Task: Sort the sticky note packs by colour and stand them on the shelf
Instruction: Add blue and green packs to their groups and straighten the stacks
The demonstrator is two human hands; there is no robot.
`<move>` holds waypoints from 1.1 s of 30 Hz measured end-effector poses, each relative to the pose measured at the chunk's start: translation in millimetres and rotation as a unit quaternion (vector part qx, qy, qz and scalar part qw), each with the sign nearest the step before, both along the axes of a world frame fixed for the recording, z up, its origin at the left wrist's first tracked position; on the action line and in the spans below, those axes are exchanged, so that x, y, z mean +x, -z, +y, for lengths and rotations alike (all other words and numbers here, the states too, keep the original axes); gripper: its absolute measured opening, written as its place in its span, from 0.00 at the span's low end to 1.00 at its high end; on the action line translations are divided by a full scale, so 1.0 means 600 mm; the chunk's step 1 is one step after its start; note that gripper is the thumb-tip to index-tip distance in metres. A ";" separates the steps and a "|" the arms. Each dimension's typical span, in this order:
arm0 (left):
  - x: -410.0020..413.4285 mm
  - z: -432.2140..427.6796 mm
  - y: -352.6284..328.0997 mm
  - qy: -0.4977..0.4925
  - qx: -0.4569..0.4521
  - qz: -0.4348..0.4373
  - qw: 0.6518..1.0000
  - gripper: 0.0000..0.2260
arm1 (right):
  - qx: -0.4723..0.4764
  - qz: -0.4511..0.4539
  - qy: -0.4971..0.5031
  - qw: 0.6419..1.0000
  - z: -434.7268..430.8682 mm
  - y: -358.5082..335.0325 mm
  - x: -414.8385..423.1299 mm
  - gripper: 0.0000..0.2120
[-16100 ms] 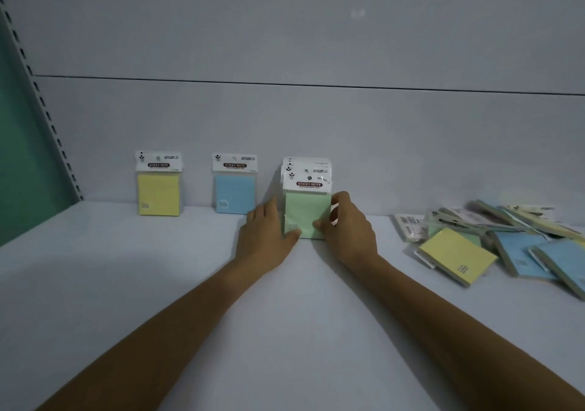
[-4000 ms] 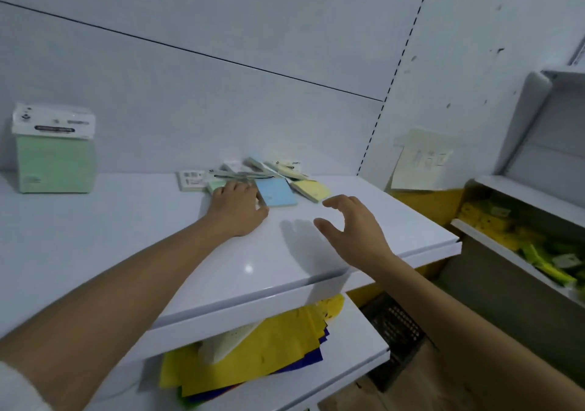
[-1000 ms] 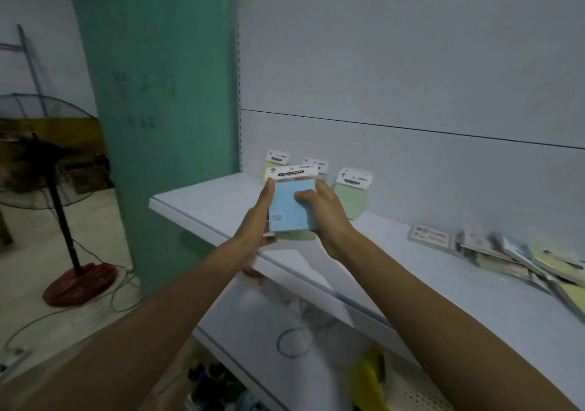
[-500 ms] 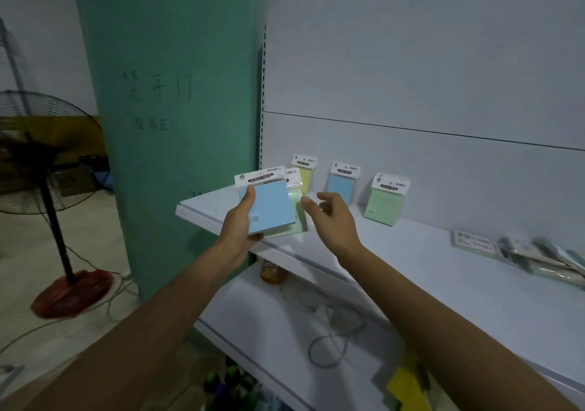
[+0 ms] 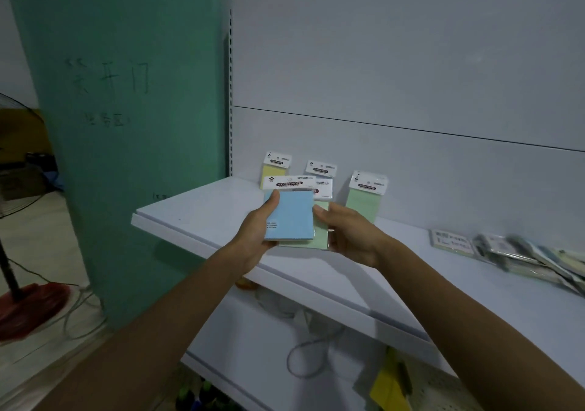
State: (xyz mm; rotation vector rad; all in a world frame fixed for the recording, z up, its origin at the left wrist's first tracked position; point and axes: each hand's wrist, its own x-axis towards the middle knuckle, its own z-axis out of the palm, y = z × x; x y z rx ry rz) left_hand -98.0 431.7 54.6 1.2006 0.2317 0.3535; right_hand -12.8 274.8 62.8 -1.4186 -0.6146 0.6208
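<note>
My left hand (image 5: 258,235) grips a blue sticky note pack (image 5: 291,213) by its left edge, thumb on the front. Behind it sits a green pack (image 5: 320,235), and my right hand (image 5: 349,236) holds that one at its right edge. Both packs hover above the front of the white shelf (image 5: 202,208). Against the back panel stand a yellow pack (image 5: 274,165), a blue pack (image 5: 320,168) mostly hidden by the held ones, and a green stack (image 5: 364,197).
A loose pile of sticky note packs (image 5: 519,255) lies at the shelf's right end. A teal pillar (image 5: 126,126) rises left of the shelf. A floor fan's red base (image 5: 30,308) stands far left. Lower shelves hold cables and yellow paper (image 5: 389,385).
My right hand, open and apart half a second ago, has closed in on the green pack behind the blue one. Both held packs have shifted right, toward the standing rows.
</note>
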 end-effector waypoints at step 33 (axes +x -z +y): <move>0.256 -0.069 0.014 0.083 0.010 0.064 0.994 0.03 | 0.064 0.016 0.424 0.903 -0.151 0.038 0.185 0.15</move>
